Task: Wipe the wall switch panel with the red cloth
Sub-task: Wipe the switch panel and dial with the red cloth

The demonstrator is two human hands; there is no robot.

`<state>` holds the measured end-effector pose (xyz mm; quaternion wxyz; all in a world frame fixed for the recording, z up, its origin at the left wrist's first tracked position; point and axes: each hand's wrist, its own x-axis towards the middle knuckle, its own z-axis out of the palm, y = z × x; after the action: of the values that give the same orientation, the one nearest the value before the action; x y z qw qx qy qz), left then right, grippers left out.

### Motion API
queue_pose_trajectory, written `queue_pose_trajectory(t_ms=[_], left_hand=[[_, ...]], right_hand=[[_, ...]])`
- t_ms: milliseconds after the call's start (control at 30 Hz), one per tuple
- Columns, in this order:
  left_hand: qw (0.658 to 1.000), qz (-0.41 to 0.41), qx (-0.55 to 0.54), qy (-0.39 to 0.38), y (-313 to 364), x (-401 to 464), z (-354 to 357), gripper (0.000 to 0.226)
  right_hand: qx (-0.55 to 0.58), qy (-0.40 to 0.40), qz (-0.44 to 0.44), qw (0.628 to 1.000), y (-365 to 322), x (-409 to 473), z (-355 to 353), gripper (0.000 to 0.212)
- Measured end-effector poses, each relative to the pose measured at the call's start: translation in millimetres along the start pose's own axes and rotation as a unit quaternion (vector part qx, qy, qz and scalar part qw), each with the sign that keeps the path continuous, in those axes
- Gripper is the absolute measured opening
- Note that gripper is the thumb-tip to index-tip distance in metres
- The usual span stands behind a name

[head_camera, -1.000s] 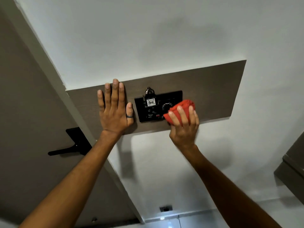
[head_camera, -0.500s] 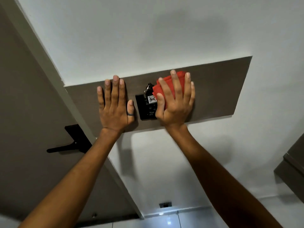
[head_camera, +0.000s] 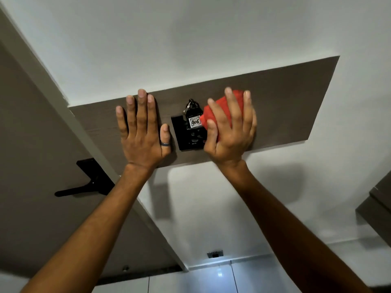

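red cloth (head_camera: 220, 115) pressed onto right side of black switch panel (head_camera: 186, 136) by right hand (head_camera: 230, 134), fingers clamped over it, left hand (head_camera: 143, 136) laid flat and spread on brown board (head_camera: 296, 106), key tag (head_camera: 194, 122) marked 406 hung on panel

Carrier: a brown wood-grain board (head_camera: 285, 98) fixed flat on the white wall (head_camera: 190, 39).
Switch panel (head_camera: 179, 132): black, mounted on the board near its middle.
Left hand (head_camera: 143, 136): flat on the board, at 9 o'clock from the panel.
Red cloth (head_camera: 213, 113): pressed against the panel's 3 o'clock part.
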<state>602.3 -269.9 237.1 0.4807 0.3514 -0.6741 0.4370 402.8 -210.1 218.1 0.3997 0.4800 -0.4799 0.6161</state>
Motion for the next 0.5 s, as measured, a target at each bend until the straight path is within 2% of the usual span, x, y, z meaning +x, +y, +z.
queue_pose_trajectory(t_ms=[133, 267, 333, 500], left_hand=[[1.0, -0.008, 0.0, -0.013, 0.5, -6.1, 1.4, 0.067], [1.0, 0.001, 0.015, -0.011, 0.9, -9.0, -1.1, 0.066], [1.0, 0.002, 0.019, -0.006, 2.6, -7.0, -2.4, 0.066], [1.0, 0.007, 0.016, 0.004, 0.4, 0.2, -1.2, 0.066]], right_hand=[[-0.023, -0.01, -0.009, 1.0, 4.6, -18.0, 2.4, 0.043], [-0.039, -0.052, -0.072, 0.995, 21.3, -58.8, -18.1, 0.042], [-0.04, -0.057, -0.064, 0.996, 20.5, -53.8, -20.2, 0.041], [-0.023, -0.009, -0.016, 1.0, 1.9, 9.4, 7.5, 0.04]])
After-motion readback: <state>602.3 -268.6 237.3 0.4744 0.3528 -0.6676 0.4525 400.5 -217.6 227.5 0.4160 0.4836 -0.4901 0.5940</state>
